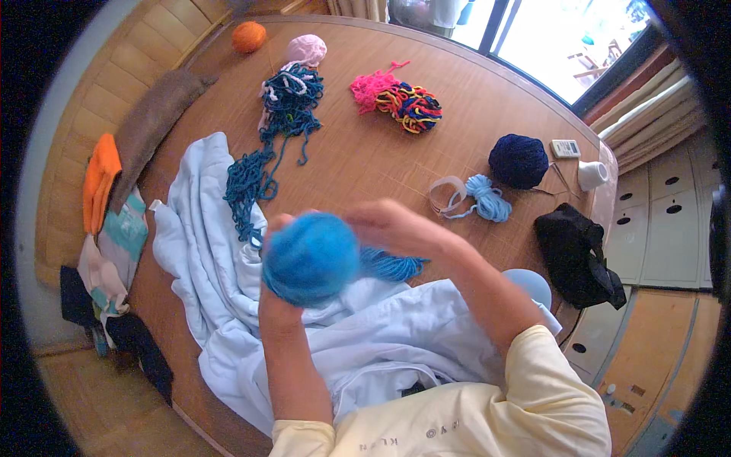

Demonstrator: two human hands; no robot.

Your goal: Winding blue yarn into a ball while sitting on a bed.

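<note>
My left hand (282, 308) is closed around a large ball of bright blue yarn (311, 260), raised over a pale blue-white cloth (371, 331) that covers my lap and the table's near part. Just right of the ball, my right hand (380, 223) is blurred, its fingers partly hidden behind the ball; whether it grips a strand cannot be told. Beneath the right wrist lies a loose hank of blue yarn (394, 264). A tangle of teal yarn (248, 188) rests on the cloth's left edge and runs up the table.
Across the wooden table (354, 165) lie an orange yarn ball (249, 37), a pink ball (306, 50), multicoloured yarn (411, 108), a navy ball (518, 161), a light blue skein (488, 199) and a white cone (593, 175). A black bag (571, 251) sits at right.
</note>
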